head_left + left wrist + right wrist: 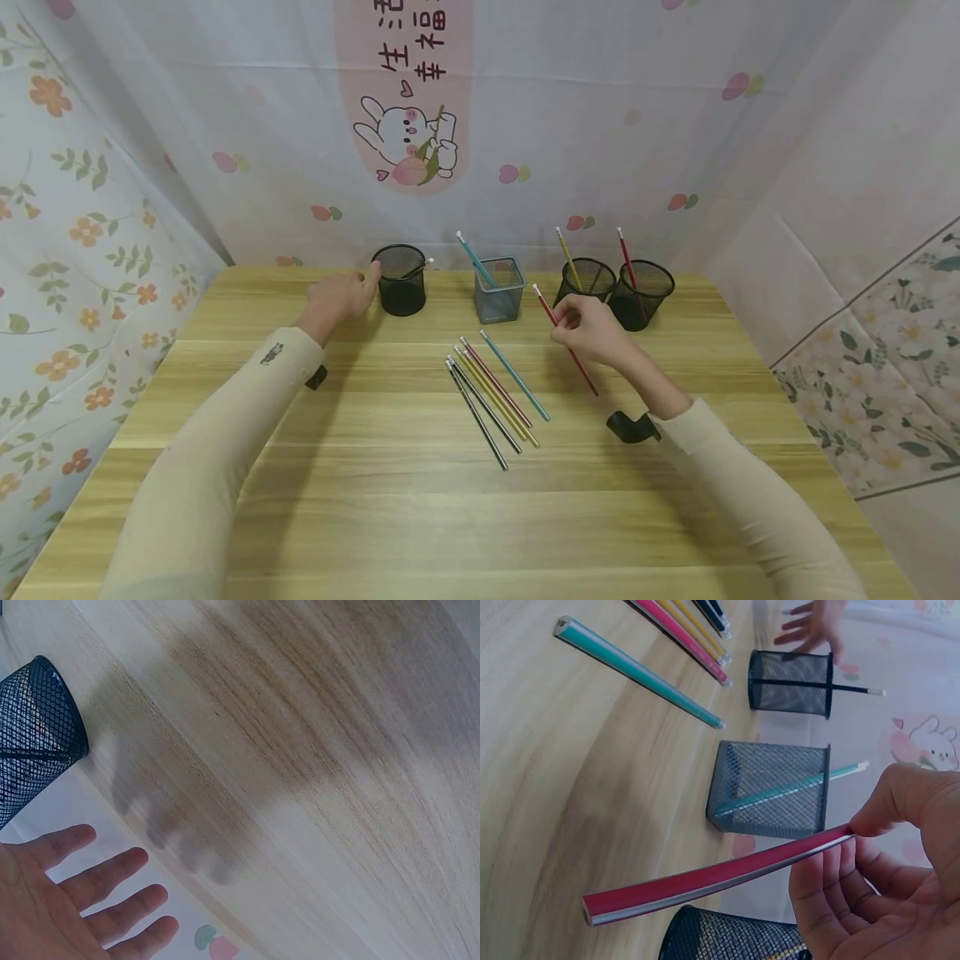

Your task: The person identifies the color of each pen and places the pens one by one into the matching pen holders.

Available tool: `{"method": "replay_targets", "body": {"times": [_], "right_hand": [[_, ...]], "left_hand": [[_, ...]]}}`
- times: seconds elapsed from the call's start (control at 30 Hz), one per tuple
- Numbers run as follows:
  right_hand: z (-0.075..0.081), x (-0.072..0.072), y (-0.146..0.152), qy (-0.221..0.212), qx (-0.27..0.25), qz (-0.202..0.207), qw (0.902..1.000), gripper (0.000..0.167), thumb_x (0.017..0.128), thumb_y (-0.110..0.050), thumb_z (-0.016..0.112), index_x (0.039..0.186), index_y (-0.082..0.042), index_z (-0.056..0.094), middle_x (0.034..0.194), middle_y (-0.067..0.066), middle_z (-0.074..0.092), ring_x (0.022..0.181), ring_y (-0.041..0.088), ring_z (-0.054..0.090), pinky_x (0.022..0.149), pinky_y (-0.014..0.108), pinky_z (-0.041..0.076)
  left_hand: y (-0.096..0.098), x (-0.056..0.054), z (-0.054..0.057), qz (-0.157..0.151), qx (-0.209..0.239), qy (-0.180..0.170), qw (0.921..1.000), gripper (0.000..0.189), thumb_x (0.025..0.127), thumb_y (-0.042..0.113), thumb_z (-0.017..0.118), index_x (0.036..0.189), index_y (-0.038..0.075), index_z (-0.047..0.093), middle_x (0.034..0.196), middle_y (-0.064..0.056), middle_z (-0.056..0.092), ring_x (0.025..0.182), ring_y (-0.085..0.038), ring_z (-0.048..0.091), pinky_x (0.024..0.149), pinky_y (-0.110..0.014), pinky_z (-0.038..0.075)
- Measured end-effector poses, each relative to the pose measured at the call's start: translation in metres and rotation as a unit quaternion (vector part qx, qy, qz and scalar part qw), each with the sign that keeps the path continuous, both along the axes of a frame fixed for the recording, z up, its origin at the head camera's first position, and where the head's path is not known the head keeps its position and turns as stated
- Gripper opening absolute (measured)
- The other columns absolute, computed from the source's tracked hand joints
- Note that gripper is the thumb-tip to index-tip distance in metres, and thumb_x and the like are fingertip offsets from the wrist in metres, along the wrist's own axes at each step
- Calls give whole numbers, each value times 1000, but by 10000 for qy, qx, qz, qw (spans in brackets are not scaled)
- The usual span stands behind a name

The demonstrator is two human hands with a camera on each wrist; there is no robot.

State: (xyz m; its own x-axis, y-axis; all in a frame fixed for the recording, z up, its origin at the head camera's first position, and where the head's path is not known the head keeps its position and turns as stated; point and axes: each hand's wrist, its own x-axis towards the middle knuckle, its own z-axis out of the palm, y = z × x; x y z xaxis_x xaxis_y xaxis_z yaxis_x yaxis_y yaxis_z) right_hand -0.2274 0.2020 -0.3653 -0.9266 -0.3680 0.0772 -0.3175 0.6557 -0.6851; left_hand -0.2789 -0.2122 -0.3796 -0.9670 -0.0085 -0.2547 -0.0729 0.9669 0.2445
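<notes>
My right hand [592, 329] pinches a red pencil [584, 372] with a white eraser between thumb and fingers; its eraser end points up and its unsharpened end slants down over the table. Just left of that hand stands a square grey mesh pen holder [498, 307] with a turquoise pencil [474, 260] leaning inside. Behind the hand is a round black mesh pen holder [592, 271], partly covered, holding a yellow pencil [567, 254]. My left hand [341, 296], fingers spread and straight in the left wrist view, is at the side of another black mesh pen holder [402, 296] containing a black pencil [795, 684].
On the wooden table [360, 517], several pencils lie fanned out: black, yellow, red and a turquoise pencil [515, 375]. At the far right a black pen holder [651, 300] holds a red pencil [626, 257]. A printed curtain [600, 125] hangs behind the row.
</notes>
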Motion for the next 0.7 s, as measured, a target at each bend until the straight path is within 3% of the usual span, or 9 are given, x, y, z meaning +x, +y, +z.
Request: {"method": "replay_targets", "body": {"times": [0.3, 0.7], "right_hand": [[6, 1, 7, 191, -189, -26, 9996, 14, 87, 0, 63, 100, 1, 63, 85, 10, 62, 76, 25, 59, 70, 38, 47], [15, 1, 18, 375, -470, -181, 9980, 14, 92, 2, 58, 105, 2, 62, 92, 12, 64, 77, 25, 62, 67, 32, 47]], "left_hand": [[-1, -2, -2, 15, 44, 27, 10000, 104, 94, 70, -12, 157, 1, 35, 150, -35, 39, 129, -58, 41, 100, -67, 33], [0, 2, 1, -1, 99, 89, 9999, 99, 98, 67, -8, 155, 0, 38, 149, -34, 40, 129, -57, 42, 98, -67, 35]]}}
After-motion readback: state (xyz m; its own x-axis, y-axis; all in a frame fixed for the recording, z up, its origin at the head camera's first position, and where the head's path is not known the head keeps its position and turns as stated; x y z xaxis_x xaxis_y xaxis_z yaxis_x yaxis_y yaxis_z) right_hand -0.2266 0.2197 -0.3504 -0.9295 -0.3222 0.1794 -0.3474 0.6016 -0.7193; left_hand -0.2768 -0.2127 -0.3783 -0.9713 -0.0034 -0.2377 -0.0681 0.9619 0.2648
